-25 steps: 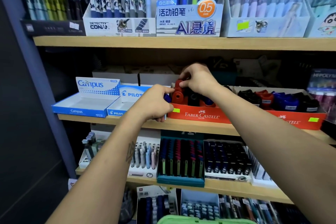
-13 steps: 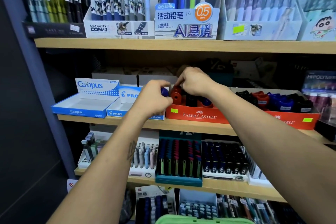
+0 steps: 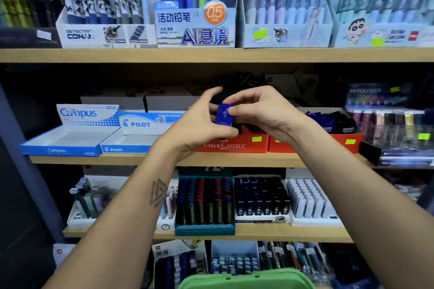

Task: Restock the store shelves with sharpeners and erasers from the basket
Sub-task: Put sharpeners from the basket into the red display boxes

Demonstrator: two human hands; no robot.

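Blue sharpener (image 3: 225,115) held in the air between both hands, just above the left end of the red Faber-Castell tray (image 3: 234,144) on the middle shelf (image 3: 94,159). Pinched on its left side and underside by the left hand (image 3: 199,122), thumb curled below, forefinger raised and bent above. Pinched at its upper right corner by the fingertips of the right hand (image 3: 260,110), remaining fingers curled loosely over the tray. Tilted slightly, printed face toward the camera.

Inside the tray behind the hands, dark and red sharpeners, mostly hidden. To the right, touching it, a second red tray (image 3: 314,143) with blue and black sharpeners (image 3: 328,119), a green price sticker on its front. To the left of the first tray, a Pilot eraser box (image 3: 131,141) and beyond it a Campus eraser box (image 3: 63,138), both open-topped with lids folded up and white floors showing.

On the top shelf, display boxes of mechanical pencils and pens (image 3: 195,28). On the shelf below the trays, racks of lead refill cases (image 3: 204,202). At the bottom edge, the rim of a green basket (image 3: 246,280). On the left forearm, a triangular tattoo (image 3: 158,192).
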